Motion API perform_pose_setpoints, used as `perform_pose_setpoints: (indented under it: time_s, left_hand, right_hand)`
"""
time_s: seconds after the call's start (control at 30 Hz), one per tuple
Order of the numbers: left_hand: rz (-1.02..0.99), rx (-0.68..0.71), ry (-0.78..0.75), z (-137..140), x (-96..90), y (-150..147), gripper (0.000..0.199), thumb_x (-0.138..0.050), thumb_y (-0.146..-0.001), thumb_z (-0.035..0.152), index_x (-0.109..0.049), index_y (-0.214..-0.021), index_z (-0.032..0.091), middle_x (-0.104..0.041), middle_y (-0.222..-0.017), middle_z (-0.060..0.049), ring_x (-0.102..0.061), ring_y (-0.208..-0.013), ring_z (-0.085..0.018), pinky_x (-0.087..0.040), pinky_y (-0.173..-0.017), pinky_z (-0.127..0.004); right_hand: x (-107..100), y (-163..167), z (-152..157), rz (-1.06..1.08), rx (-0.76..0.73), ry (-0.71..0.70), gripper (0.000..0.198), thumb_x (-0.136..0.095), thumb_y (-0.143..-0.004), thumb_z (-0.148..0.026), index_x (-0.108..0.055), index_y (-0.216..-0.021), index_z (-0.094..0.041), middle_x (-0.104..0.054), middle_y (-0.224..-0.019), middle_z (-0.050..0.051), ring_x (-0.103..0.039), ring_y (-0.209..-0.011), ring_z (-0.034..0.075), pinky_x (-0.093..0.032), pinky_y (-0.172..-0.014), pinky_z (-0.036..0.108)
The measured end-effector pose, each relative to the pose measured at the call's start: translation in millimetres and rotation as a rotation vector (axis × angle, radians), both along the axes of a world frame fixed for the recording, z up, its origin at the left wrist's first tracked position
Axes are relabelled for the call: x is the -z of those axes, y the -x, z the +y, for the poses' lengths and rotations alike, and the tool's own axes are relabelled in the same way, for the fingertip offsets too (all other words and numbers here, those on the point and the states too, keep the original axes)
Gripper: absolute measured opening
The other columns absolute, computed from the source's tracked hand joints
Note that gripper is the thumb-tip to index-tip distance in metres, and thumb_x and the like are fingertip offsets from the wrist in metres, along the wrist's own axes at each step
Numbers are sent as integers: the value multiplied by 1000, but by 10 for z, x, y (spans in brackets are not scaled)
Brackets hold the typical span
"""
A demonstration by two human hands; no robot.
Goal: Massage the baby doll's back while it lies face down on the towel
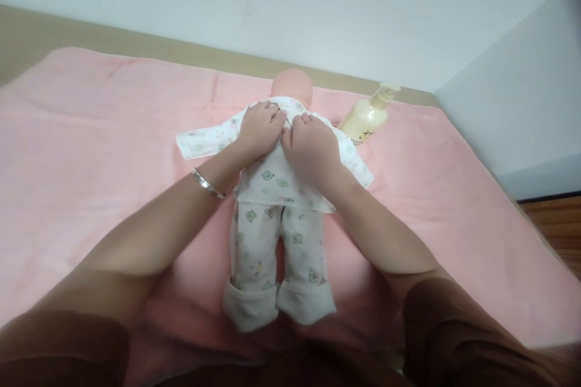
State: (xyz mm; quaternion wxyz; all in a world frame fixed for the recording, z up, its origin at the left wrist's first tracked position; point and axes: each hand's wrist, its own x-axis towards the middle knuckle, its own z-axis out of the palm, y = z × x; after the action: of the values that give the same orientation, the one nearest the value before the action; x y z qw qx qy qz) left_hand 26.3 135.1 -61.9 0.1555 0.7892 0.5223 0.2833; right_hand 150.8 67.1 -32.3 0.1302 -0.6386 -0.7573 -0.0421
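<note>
A baby doll (293, 81) lies on the pink cloth with its smooth, rounded head toward the wall. It wears a white long-sleeved shirt (275, 186) printed with small green figures, and matching trousers (255, 248) with turned-up cuffs. My left hand (261, 128), with a silver bangle on the wrist, is closed on the shirt's upper part just below the doll's head. Close beside it, my right hand (314, 148) is curled with its fingers pinching the shirt fabric near the middle. The exact spot gripped is partly hidden by my fingers.
A pale yellow pump bottle (367, 118) lies tilted beside the doll's right-hand sleeve. The pink cloth (122, 151) covers most of the surface, whose tan edge runs along the white wall (181, 0). A brown wooden surface shows at the far right.
</note>
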Motion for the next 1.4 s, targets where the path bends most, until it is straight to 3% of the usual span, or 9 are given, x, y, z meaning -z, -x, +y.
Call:
perform_pose_setpoints:
  time_s: [0.1, 0.17, 0.27, 0.37, 0.83, 1.0, 1.17, 1.33, 1.4]
  left_hand:
    - [10, -29, -20, -7, 28, -15, 37, -31, -101, 28, -64, -88, 19, -69, -108, -12, -60, -111, -26, -45, -112, -46]
    - [14, -49, -24, -26, 40, -31, 37, -31, -101, 29, -66, -97, 18, -69, -117, -14, -59, -118, -28, -44, -114, -46]
    - [-9, -78, -13, -45, 54, -47, 41, -30, -101, 30, -67, -113, 17, -67, -131, -14, -57, -127, -28, -41, -119, -46]
    - [-23, -89, -4, -55, 56, -48, 42, -33, -101, 31, -67, -120, 16, -67, -135, -13, -56, -131, -27, -39, -122, -45]
    - [-8, -95, -24, -100, 54, -69, 42, -33, -101, 29, -66, -124, 15, -67, -135, -15, -56, -130, -29, -39, -121, -48]
    - [27, -88, -72, -206, -2, -110, 38, -30, -100, 22, -67, -108, 15, -69, -119, -16, -59, -122, -29, -43, -116, -47]
    - [-35, 5, 13, -142, -82, -12, 30, -35, -97, 21, -65, -91, 21, -71, -104, -10, -63, -106, -26, -49, -105, -44]
    - [4, -22, 26, -71, -53, 22, 33, -32, -99, 25, -65, -94, 18, -71, -106, -13, -62, -105, -27, -49, -104, -45]
    - [52, -35, -1, -118, -54, -12, 35, -31, -99, 23, -65, -100, 16, -70, -112, -15, -61, -113, -30, -46, -110, -48]
  right_hand:
    - [-14, 1, 24, 18, -23, 15, 41, -28, -101, -23, -66, -102, -11, -70, -106, 21, -65, -112, 34, -50, -104, 50]
    - [-2, -50, 122, 102, -49, 60, 41, -30, -101, -24, -67, -113, -11, -70, -122, 21, -62, -124, 34, -49, -110, 51]
    - [65, -146, 294, 222, -45, 102, 53, -34, -100, -29, -53, -144, -7, -48, -159, 20, -41, -152, 34, -36, -126, 53]
    - [153, -203, 384, 263, -10, 89, 62, -35, -101, -34, -42, -155, -4, -34, -169, 20, -30, -159, 34, -26, -132, 54]
    - [194, -195, 353, 242, -11, 57, 63, -30, -102, -35, -41, -156, -5, -36, -168, 21, -33, -159, 33, -27, -131, 56]
    - [128, -289, 357, 113, -114, 122, 66, -25, -104, -37, -36, -155, 3, -34, -167, 27, -32, -159, 35, -30, -130, 55]
    - [62, -197, 170, 21, -101, 74, 61, -26, -104, -35, -41, -153, 0, -48, -157, 28, -46, -148, 39, -37, -122, 58]
    - [-25, -27, 6, -10, -38, 89, 52, -25, -104, -31, -55, -136, -2, -64, -133, 28, -59, -131, 39, -44, -113, 55]
    - [-46, -51, 64, 39, -21, 145, 51, -26, -105, -31, -55, -136, -4, -63, -139, 26, -56, -137, 37, -43, -115, 52]
